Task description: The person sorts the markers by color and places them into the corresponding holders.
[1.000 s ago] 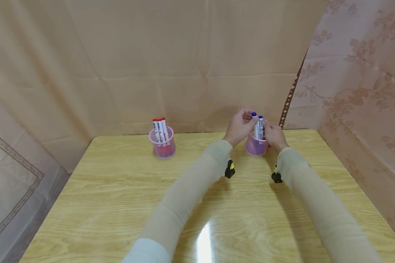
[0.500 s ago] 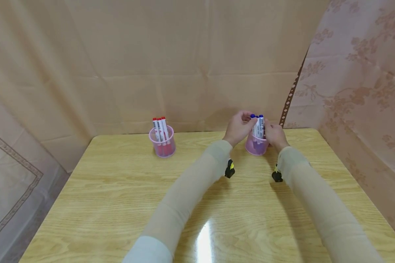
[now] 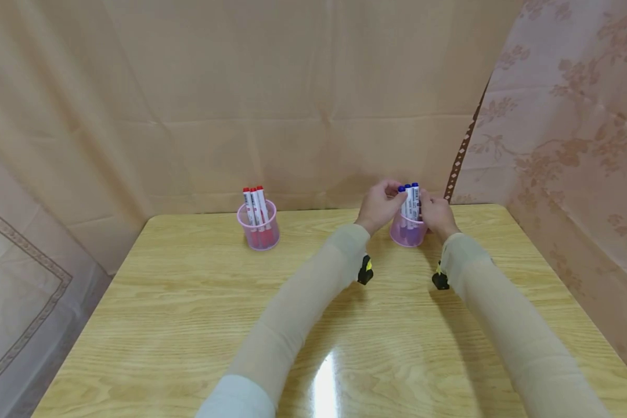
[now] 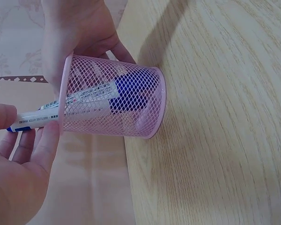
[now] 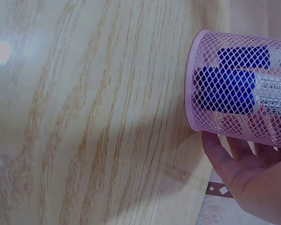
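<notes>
A pink mesh pen cup (image 3: 409,234) stands at the back right of the table, with blue-ended whiteboard markers (image 3: 409,203) upright in it. My right hand (image 3: 439,216) grips the cup's right side; in the right wrist view its fingers (image 5: 220,157) curl behind the mesh. My left hand (image 3: 379,205) is at the rim on the left. Seen from the left wrist, its thumb (image 4: 3,116) and fingers pinch the upper end of one marker (image 4: 37,118), whose wide blue cap end (image 4: 129,102) is down inside the cup.
Another pink mesh pen cup (image 3: 258,237) stands left of centre near the back edge, holding red-ended markers (image 3: 255,208). The wooden table (image 3: 188,313) reaches back to a beige curtain (image 3: 230,104). A floral curtain (image 3: 580,145) hangs at the right.
The marker in my left hand has gone down into the cup, its top dropping to about the height of the others. My right hand has stayed on the cup.
</notes>
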Demonstrator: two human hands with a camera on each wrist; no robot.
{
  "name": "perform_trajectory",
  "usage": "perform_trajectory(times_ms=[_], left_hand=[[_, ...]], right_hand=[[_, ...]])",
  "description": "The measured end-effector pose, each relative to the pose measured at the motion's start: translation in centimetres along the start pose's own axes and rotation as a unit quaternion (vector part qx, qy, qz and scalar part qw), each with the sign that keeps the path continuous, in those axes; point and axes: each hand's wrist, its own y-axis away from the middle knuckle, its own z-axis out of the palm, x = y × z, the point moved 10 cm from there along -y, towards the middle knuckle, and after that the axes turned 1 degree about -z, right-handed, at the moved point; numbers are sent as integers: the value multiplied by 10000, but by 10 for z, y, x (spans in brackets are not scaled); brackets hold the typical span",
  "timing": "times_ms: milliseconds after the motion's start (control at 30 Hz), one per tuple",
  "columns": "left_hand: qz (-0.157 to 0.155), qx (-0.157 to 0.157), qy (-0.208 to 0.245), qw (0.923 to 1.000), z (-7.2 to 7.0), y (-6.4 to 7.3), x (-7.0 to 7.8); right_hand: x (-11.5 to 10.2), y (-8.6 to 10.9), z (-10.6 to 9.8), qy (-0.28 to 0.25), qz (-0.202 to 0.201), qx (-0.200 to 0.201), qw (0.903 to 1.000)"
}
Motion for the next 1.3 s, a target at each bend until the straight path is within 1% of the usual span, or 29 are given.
perform_trajectory(times_ms=[233,367,600,800,967,1167,1300], left_hand=[[-152,-44,-73,9998,1,0,-3],[-125,-76,-129,9998,2,0,-2],[-132,-40,-276,9995,1,0,-1],[-163,-13,-271,9995,1,0,1],[-145,7,-267,9995,1,0,3],[-358,40,-377,9986,0,1,1],[-400,82,-406,9983,0,1,0]], right_hand=[[0,0,0,-35,-4,26,10000],[1,0,1,-73,22,-5,10000],[1,1,2,-107,70,-61,9999],[1,0,1,-87,-7,-17,10000],[1,0,1,-96,0,-58,9999],[1,1,2,-153,60,-120,9998],[2,0,2,-166,74,-110,9998]])
